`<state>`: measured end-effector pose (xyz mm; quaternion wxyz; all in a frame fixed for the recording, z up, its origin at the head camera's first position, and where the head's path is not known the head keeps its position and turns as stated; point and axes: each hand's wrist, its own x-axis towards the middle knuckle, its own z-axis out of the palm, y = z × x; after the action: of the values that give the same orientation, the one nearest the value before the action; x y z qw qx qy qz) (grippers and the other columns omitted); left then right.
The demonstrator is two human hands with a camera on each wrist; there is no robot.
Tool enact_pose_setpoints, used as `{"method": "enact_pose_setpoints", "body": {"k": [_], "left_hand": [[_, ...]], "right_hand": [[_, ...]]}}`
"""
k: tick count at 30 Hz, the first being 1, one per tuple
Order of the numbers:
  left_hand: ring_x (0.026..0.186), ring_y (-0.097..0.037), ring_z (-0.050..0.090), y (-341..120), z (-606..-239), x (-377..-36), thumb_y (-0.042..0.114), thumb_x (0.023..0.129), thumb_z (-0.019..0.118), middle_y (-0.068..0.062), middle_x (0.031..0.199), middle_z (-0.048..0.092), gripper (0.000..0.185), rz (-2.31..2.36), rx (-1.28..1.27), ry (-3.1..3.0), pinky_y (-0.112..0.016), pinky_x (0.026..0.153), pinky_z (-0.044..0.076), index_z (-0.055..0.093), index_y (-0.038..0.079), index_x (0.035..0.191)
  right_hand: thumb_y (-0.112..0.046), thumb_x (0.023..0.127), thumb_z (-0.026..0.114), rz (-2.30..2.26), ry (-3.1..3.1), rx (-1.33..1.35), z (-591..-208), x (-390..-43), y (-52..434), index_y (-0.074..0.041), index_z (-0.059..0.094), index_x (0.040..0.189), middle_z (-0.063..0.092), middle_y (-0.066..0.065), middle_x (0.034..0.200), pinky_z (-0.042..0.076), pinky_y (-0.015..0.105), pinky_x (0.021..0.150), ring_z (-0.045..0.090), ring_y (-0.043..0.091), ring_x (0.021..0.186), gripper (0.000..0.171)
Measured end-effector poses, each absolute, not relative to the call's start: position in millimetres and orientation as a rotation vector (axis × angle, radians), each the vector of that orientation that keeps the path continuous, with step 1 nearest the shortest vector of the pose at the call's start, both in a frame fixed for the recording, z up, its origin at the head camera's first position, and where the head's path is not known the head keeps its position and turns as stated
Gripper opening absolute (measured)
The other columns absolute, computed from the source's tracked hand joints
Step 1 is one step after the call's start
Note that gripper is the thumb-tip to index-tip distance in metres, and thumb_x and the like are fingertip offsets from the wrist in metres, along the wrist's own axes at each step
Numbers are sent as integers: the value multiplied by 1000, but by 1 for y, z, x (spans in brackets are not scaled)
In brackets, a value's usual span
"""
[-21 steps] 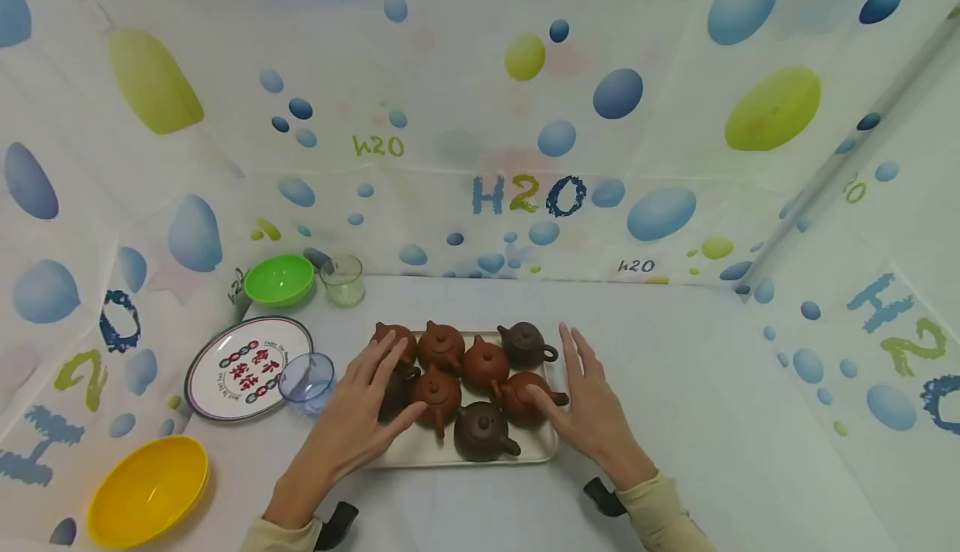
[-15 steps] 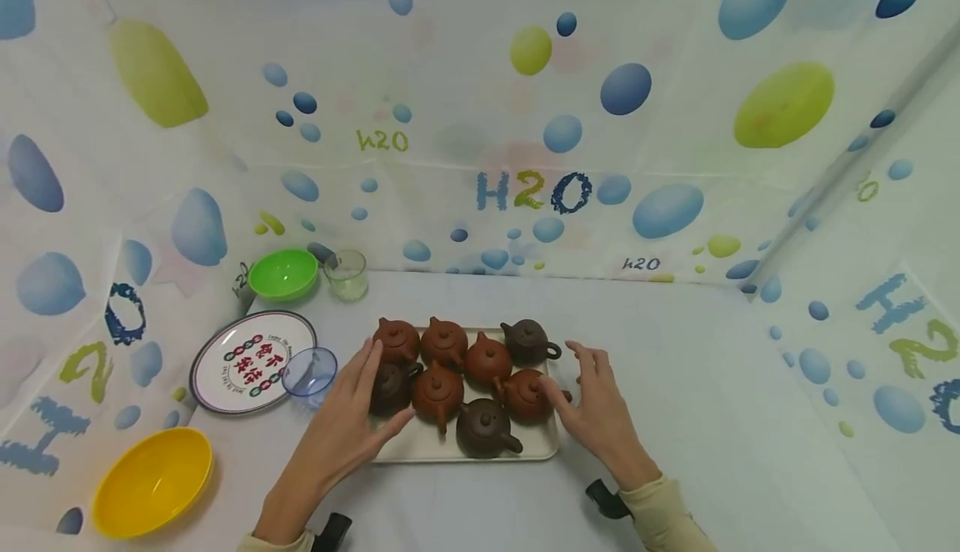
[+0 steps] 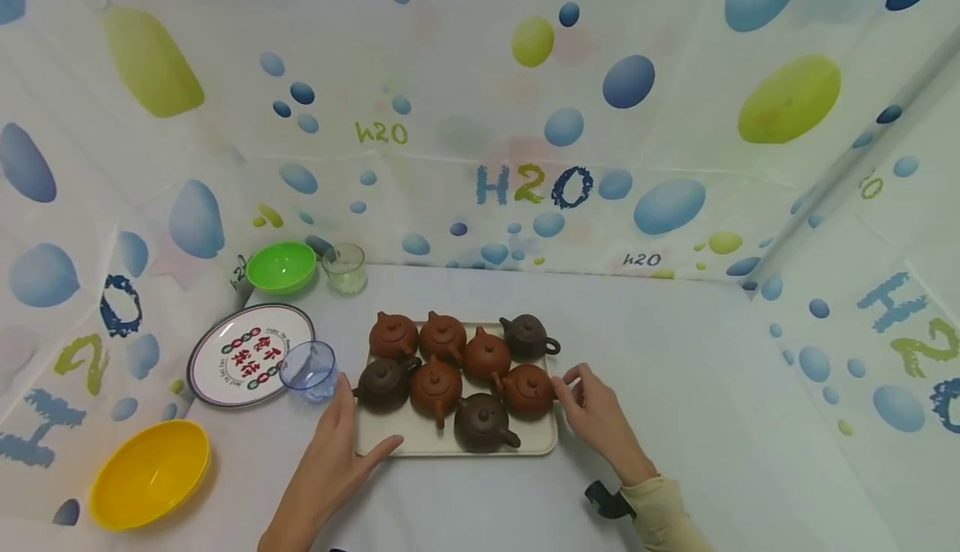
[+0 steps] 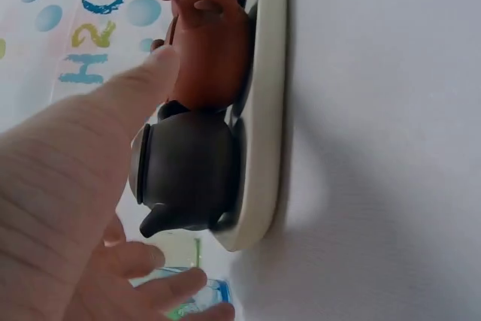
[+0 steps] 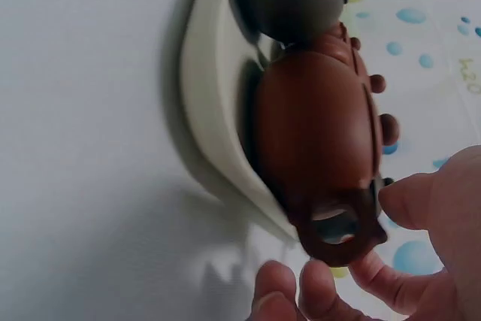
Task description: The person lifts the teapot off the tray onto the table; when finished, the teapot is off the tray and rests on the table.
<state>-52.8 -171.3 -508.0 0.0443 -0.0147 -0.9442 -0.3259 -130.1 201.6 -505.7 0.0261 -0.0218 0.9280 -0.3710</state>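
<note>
Several small clay teapots crowd a cream tray (image 3: 420, 447) in the head view. My left hand (image 3: 324, 460) is spread with straight fingers at the tray's left end, beside a dark brown teapot (image 3: 384, 385). In the left wrist view this hand (image 4: 83, 178) reaches past that pot and holds nothing. My right hand (image 3: 597, 412) is at the tray's right end, by a reddish-brown teapot (image 3: 527, 391). In the right wrist view its thumb and curved fingers surround that pot's loop handle (image 5: 338, 249); whether they pinch it I cannot tell.
Left of the tray are a blue-tinted glass cup (image 3: 309, 373) and an oval plate with red lettering (image 3: 232, 360). A green bowl (image 3: 281, 268) and a clear glass (image 3: 345, 268) stand farther back. A yellow bowl (image 3: 150, 477) lies at front left, and a patterned curtain (image 3: 465, 118) rises behind.
My left hand has drawn back toward me and left, uncovering the teapots there. My right hand has moved off the reddish-brown teapot's body to its handle, its fingers curving in.
</note>
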Motion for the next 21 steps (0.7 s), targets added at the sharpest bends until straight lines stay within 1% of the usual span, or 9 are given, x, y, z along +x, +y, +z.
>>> {"method": "enact_pose_setpoints", "body": {"k": [2, 5, 8, 11, 15, 17, 21], "left_hand": [[154, -60, 33, -172, -508, -51, 47, 91, 84, -44, 168, 25, 125, -1004, -3, -2910, -71, 123, 34, 5, -16, 165], [153, -60, 34, -172, -508, -50, 45, 93, 83, -45, 166, 26, 123, -1012, 72, -2941, -71, 122, 36, 4, -17, 164], [154, -60, 33, -170, -508, -51, 43, 95, 81, -45, 166, 24, 119, -1011, 166, -2990, -70, 123, 36, 6, -20, 162], [154, -63, 29, -167, -510, -53, 43, 95, 81, -47, 165, 21, 116, -993, 225, -3040, -74, 121, 35, 11, -24, 160], [156, -64, 21, -164, -512, -55, 45, 93, 82, -47, 165, 19, 115, -953, 213, -3101, -77, 123, 30, 19, -27, 156], [159, -61, 17, -163, -512, -55, 46, 91, 84, -46, 166, 18, 116, -934, 184, -3127, -74, 126, 25, 21, -27, 156], [159, -61, 18, -163, -512, -54, 47, 86, 87, -46, 165, 20, 121, -869, 125, -3156, -71, 129, 22, 22, -28, 155]], "right_hand": [[-35, 110, 62, -1161, 2845, -59, -510, -129, 202, -10, 64, 107, 54, 0, 70, 39, 22, 53, 48, 10, 61, 26], [-34, 110, 61, -1197, 2815, -56, -514, -129, 202, -12, 66, 101, 55, -1, 71, 39, 22, 55, 48, 9, 62, 24], [-33, 111, 59, -1237, 2782, -67, -516, -132, 201, -13, 66, 93, 54, -2, 72, 40, 22, 56, 49, 9, 64, 28], [-33, 112, 57, -1250, 2744, -78, -517, -135, 201, -13, 64, 88, 53, -3, 73, 41, 22, 56, 50, 9, 66, 32], [-34, 113, 54, -1253, 2687, -109, -518, -137, 203, -12, 62, 83, 52, -4, 71, 40, 22, 58, 49, 9, 66, 38], [-34, 114, 53, -1274, 2617, -141, -518, -136, 206, -10, 62, 82, 51, -5, 67, 39, 22, 55, 48, 8, 62, 41], [-32, 116, 46, -1310, 2415, -272, -518, -135, 215, -3, 66, 86, 50, -4, 63, 39, 21, 49, 46, 7, 54, 46]]}}
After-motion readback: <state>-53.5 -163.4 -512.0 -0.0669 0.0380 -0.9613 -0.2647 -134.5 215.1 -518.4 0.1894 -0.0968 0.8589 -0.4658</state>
